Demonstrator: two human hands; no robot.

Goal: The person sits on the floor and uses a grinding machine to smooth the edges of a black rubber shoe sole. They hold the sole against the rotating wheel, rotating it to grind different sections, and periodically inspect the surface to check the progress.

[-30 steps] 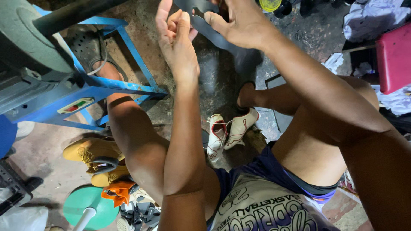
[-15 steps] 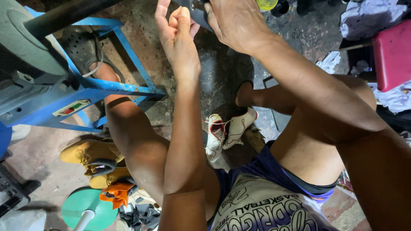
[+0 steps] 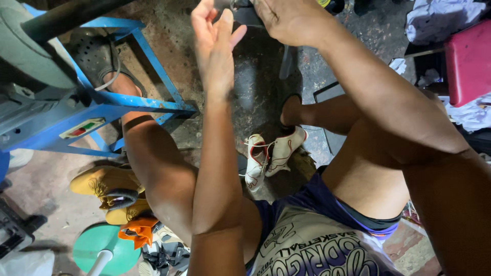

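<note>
the person is sitting over a dirty concrete floor [image 3: 255, 102], both arms raised to the top edge of the view. the right hand [image 3: 291, 18] is clenching around a dark object [image 3: 245, 13], grasping it from above; most of that object is cut off by the top edge, so what it is cannot be told. the left hand [image 3: 217, 46] is hovering just beside it with fingers [image 3: 204, 15] loosely spread, not gripping anything that shows. how far the handling has come cannot be judged, since the object is mostly hidden.

a pair of white shoes [image 3: 268, 156] is lying on the floor between the knees. a blue metal frame [image 3: 133, 102] is standing along the left edge, with yellow boots [image 3: 105, 186] and a green disc [image 3: 105, 248] near the bottom left corner. a red box [image 3: 468, 61] is sitting at the right edge. the forearms are blocking much of the floor.
</note>
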